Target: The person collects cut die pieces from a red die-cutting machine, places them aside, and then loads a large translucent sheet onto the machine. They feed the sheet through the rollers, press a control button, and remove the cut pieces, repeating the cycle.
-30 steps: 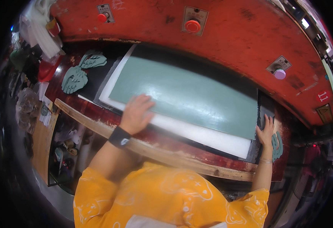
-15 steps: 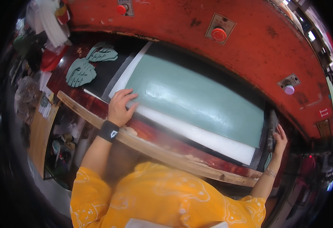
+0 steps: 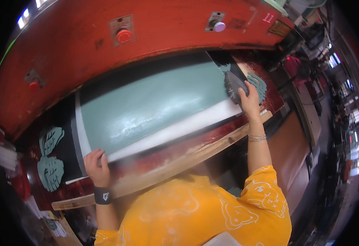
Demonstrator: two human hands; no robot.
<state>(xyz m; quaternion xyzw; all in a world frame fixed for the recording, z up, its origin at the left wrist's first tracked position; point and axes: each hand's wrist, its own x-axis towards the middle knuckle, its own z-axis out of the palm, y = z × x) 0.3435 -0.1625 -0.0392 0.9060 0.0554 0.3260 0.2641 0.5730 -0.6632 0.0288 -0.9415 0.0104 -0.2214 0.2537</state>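
A green rubber-like sheet [image 3: 150, 98] lies over a white sheet [image 3: 175, 127] on the press bed. My left hand [image 3: 96, 165] rests at the near left corner of these sheets, with a black band on its wrist and its fingers apart. In my right hand [image 3: 250, 99] is a dark grey cutting die [image 3: 235, 87] with a jagged edge, tilted over the right end of the green sheet. Thumb and fingers grip its near right side. Green cut pieces [image 3: 258, 85] with slits lie just beyond that hand.
More slitted green pieces [image 3: 51, 174] lie at the left. A red press beam [image 3: 167, 33] with a red push button [image 3: 123, 36] and a pale purple knob [image 3: 219, 26] spans the far side. A wooden rail [image 3: 163, 174] edges the bed in front of me.
The view has swung to the right. My right hand has brought the die up from beside the sheets' right end to over it. My left hand stays near the left corner.
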